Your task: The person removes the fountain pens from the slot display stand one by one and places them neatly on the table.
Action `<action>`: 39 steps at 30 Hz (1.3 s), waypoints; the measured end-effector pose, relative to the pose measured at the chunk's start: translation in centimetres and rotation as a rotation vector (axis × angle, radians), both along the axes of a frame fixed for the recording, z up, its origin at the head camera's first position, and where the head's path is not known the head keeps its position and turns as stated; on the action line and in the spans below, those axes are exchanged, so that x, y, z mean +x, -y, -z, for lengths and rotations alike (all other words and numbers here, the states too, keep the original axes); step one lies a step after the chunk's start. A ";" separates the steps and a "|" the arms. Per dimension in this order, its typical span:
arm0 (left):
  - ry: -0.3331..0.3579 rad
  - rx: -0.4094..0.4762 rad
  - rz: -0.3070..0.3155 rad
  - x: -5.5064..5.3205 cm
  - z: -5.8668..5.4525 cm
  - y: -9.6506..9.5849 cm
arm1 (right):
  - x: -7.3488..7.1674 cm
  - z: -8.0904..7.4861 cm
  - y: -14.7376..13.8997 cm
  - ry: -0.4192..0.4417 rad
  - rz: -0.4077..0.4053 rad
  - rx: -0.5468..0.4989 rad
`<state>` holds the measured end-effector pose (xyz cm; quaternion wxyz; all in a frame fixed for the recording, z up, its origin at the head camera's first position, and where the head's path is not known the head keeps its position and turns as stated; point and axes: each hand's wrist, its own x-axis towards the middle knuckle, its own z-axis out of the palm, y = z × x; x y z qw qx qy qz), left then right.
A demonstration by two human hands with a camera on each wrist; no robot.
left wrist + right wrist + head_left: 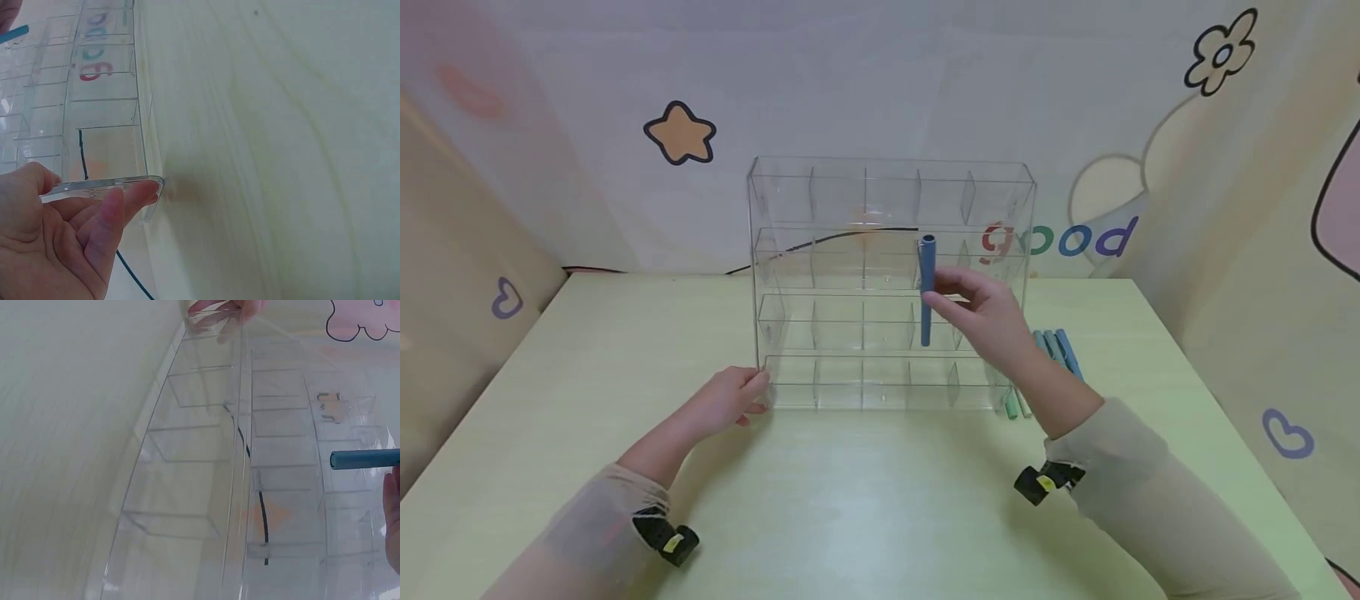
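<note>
A clear plastic rack [886, 396] with rows of small compartments stands upright on the table. My left hand [730, 397] holds its lower left side. In the left wrist view the thumb and fingers of that left hand [69, 234] lie on either side of the clear side panel [103, 185]. In front of the rack, right of its middle, my right hand [985, 315] pinches a blue capped marker [927, 283] upright between thumb and fingers. One end of the marker [362, 459] shows in the right wrist view, where most of that hand is out of frame.
Several blue and green markers [1066, 350] lie right of the rack, partly behind my right forearm. Green marker ends [1012, 406] show near the rack's lower right corner. A printed curtain [880, 83] hangs behind the table [850, 517].
</note>
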<state>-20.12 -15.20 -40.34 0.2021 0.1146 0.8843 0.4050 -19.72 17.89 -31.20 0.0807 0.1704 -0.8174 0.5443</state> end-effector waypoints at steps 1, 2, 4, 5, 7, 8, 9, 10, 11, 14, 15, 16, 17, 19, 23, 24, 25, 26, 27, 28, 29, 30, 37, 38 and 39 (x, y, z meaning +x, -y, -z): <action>0.000 -0.003 -0.001 0.0 0.0 0.0 | 0.1 0.0 -0.5 0.023 0.013 0.005; 0.001 -0.004 -0.005 0.0 0.0 0.0 | 0.3 0.1 -1.1 0.041 0.026 0.012; 0.005 -0.008 -0.008 0.1 0.0 -0.1 | 0.6 0.2 -2.2 0.065 0.048 0.041; 0.006 -0.008 -0.011 0.1 0.0 -0.1 | 0.7 0.3 -2.7 0.068 0.055 0.049; 0.009 -0.006 -0.014 0.3 0.0 -0.1 | 1.1 0.4 -3.8 0.069 0.078 0.082; 0.011 -0.004 -0.017 0.3 0.0 -0.2 | 1.2 0.5 -4.3 0.067 0.090 0.094; 0.011 -0.003 -0.019 0.4 0.0 -0.2 | 1.4 0.6 -4.8 0.064 0.102 0.108; 0.010 -0.001 -0.022 0.4 0.0 -0.2 | 1.5 0.7 -5.3 0.062 0.111 0.118; 0.009 -0.001 -0.023 0.4 0.0 -0.2 | 1.7 0.7 -5.8 0.065 0.124 0.132; 0.006 0.003 -0.026 0.4 0.0 -0.3 | 2.0 0.9 -7.1 0.072 0.158 0.182; 0.006 0.006 -0.027 0.4 0.0 -0.3 | 2.1 0.9 -7.5 0.078 0.168 0.196; 0.007 0.009 -0.028 0.4 0.0 -0.4 | 2.2 0.9 -7.9 0.085 0.179 0.212; 0.008 0.012 -0.029 0.4 -0.1 -0.4 | 2.3 1.0 -8.3 0.089 0.190 0.225; 0.007 0.015 -0.028 0.4 -0.1 -0.4 | 2.4 1.0 -8.8 0.104 0.205 0.234; 0.010 0.015 -0.033 0.4 -0.1 -0.3 | 2.5 1.2 -9.7 0.131 0.224 0.224; 0.010 0.014 -0.033 0.4 -0.1 -0.3 | 2.5 1.2 -9.9 0.139 0.228 0.219; 0.009 0.012 -0.032 0.4 -0.1 -0.2 | 2.5 1.3 -10.1 0.146 0.231 0.216; 0.011 0.011 -0.035 0.3 -0.1 -0.2 | 2.5 1.4 -10.3 0.153 0.234 0.212; 0.011 0.011 -0.033 0.3 -0.1 -0.2 | 2.5 1.4 -10.5 0.160 0.237 0.209; 0.012 0.013 -0.033 0.3 -0.1 -0.3 | 2.5 1.5 -10.7 0.169 0.241 0.208; 0.010 0.013 -0.032 0.3 -0.1 -0.3 | 2.5 1.6 -11.0 0.178 0.245 0.207; 0.007 0.011 -0.030 0.2 -0.1 -0.3 | 2.5 1.7 -11.2 0.188 0.249 0.207; -0.010 0.009 -0.027 0.3 -0.2 -0.3 | 2.3 2.7 -13.3 0.216 0.249 0.216; -0.011 0.009 -0.026 0.3 -0.2 -0.3 | 2.2 2.9 -13.7 0.213 0.247 0.214; -0.011 0.008 -0.028 0.4 -0.2 -0.2 | 2.1 3.1 -14.1 0.211 0.244 0.207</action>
